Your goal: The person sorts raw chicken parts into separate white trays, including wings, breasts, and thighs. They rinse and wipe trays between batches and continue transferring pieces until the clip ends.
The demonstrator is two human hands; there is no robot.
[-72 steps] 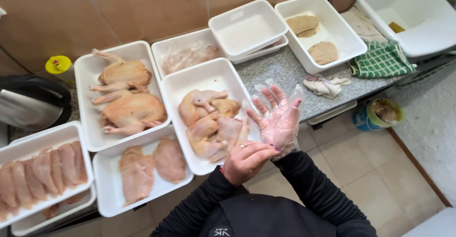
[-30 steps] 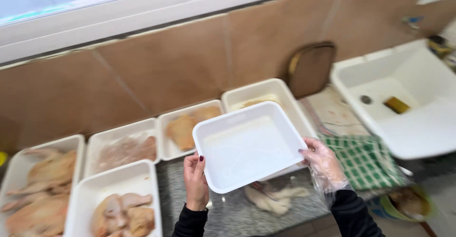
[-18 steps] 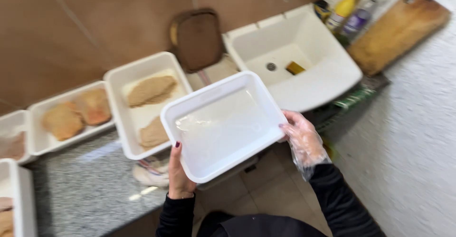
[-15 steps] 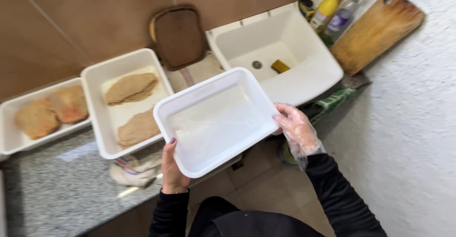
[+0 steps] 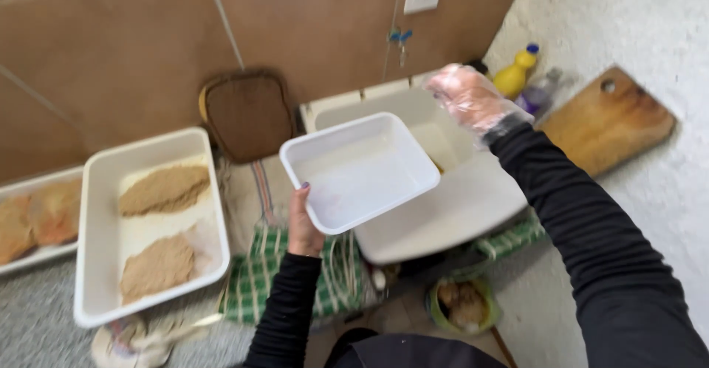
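My left hand (image 5: 303, 224) grips the near left edge of an empty white plastic tray (image 5: 360, 170) and holds it up over the white sink (image 5: 450, 213). My right hand (image 5: 470, 97), in a clear plastic glove, is off the tray and raised above the sink toward the wall, its fingers loosely apart and holding nothing. Black sleeves cover both my arms.
A white tray (image 5: 100, 265) with two breaded cutlets sits at the left, another tray (image 5: 29, 253) of cutlets beyond it. A green checked cloth (image 5: 258, 279) lies on the counter. A brown board (image 5: 247, 113), a wooden cutting board (image 5: 609, 121) and a yellow bottle (image 5: 517, 73) stand near the sink.
My right hand has let go of the tray and risen toward the wall. My left hand alone now carries the tray, which has moved over the sink.
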